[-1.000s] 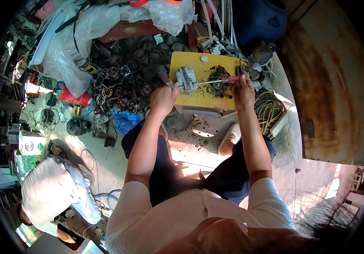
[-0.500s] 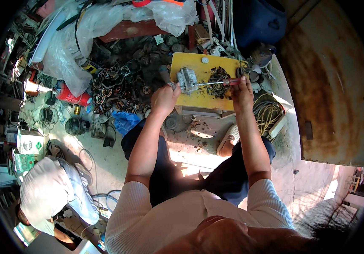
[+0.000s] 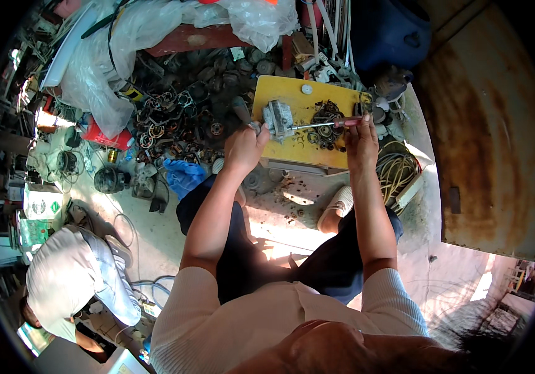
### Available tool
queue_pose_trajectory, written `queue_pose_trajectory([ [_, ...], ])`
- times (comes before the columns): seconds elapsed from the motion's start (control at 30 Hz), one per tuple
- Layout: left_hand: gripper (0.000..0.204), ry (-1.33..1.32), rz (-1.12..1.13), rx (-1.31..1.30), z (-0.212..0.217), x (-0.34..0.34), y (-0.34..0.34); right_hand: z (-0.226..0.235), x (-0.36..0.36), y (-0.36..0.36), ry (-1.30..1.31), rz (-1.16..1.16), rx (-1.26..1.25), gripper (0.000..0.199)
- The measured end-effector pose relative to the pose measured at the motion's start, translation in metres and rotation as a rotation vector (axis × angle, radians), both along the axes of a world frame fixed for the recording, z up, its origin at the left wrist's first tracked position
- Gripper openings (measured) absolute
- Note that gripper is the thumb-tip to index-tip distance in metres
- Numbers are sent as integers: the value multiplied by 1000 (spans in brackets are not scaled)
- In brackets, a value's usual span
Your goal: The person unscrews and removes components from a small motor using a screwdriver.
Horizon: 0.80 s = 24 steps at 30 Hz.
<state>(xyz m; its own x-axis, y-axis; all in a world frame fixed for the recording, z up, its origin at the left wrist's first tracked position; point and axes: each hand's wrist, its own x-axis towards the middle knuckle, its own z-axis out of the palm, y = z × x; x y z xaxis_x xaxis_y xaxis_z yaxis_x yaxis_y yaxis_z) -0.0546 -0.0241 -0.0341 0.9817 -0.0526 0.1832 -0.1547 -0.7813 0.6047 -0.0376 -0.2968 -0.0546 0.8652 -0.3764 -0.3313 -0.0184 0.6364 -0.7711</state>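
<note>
Left hand: bare, closed around the near-left end of the grey metal housing; the left hand (image 3: 244,151) mostly covers what its fingers press on.
Right hand: thumb and fingers narrowed on the red screwdriver handle; the right hand (image 3: 361,143) is at the right edge of the table.
Screwdriver (image 3: 346,122): roughly level, handle to the right, shaft pointing left, its tip at the housing's right side.
Metal housing (image 3: 278,119): on the left part of the yellow-topped table (image 3: 280,151), between the two hands.
Table's other load: a heap of dark rings (image 3: 325,119) under and around the screwdriver; a small white disc (image 3: 306,89) near the far edge.
Right side: a coil of cable (image 3: 396,169) beside the table; a blue barrel (image 3: 387,34) farther off.
Left side: a crumpled blue bag (image 3: 183,177) on the floor; a co-worker (image 3: 68,274) bent over, well apart, at the near left.
</note>
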Motion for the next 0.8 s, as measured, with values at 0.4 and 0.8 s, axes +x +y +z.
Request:
queue_pose_trajectory([
  [0.4, 41, 113, -35, -28, 7, 2, 7, -7, 9, 2, -171, 45, -21, 37],
  [0.8, 46, 75, -4, -89, 4, 4, 5, -18, 12, 1, -71, 55, -2, 33],
])
